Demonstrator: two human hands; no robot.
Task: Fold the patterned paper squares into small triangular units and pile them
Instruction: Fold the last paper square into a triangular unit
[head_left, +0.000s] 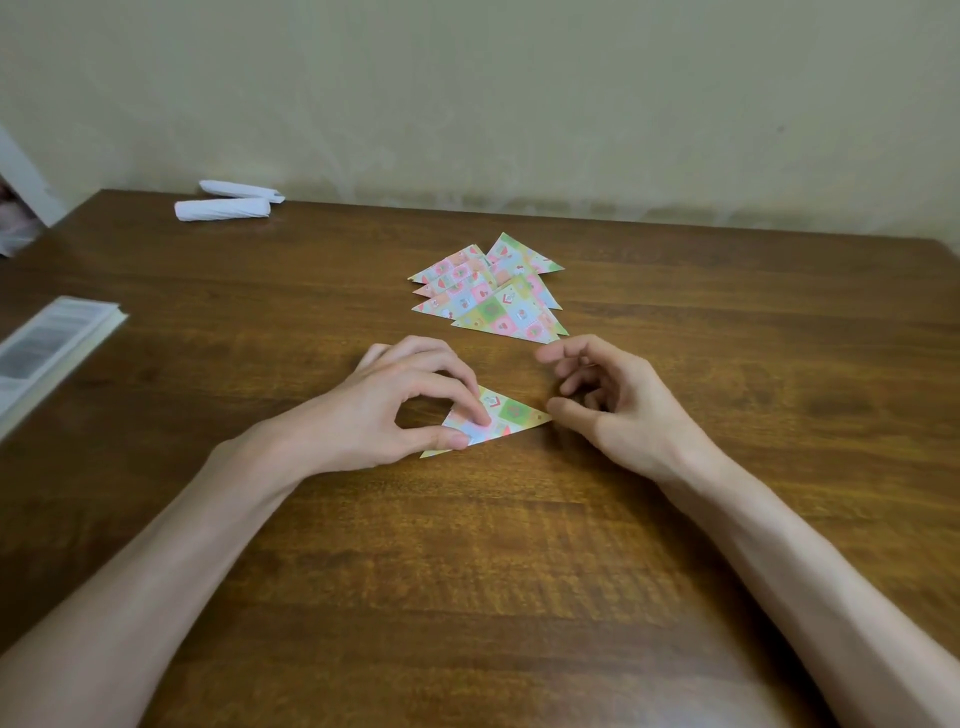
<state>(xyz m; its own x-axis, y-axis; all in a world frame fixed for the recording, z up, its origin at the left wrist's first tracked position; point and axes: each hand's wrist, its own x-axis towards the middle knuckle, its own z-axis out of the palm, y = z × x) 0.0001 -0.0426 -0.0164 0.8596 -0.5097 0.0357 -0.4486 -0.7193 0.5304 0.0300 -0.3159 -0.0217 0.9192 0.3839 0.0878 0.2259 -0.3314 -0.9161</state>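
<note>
Flat on a brown wooden table (467, 545), a small folded triangle of pastel patterned paper (511, 413), its left part pinched under the thumb and curled forefinger of the left hand (410, 405), its right corner just beside the thumb tip of the right hand (613, 410), fingers there loosely curled and holding nothing. Farther back, a loose overlapping pile of patterned paper triangles (488, 291), apart from both hands. Near the far left corner, two white rolled paper pieces (223, 208) side by side; nearer, at the left edge, a blurred pale stack of printed sheets (52, 343).
</note>
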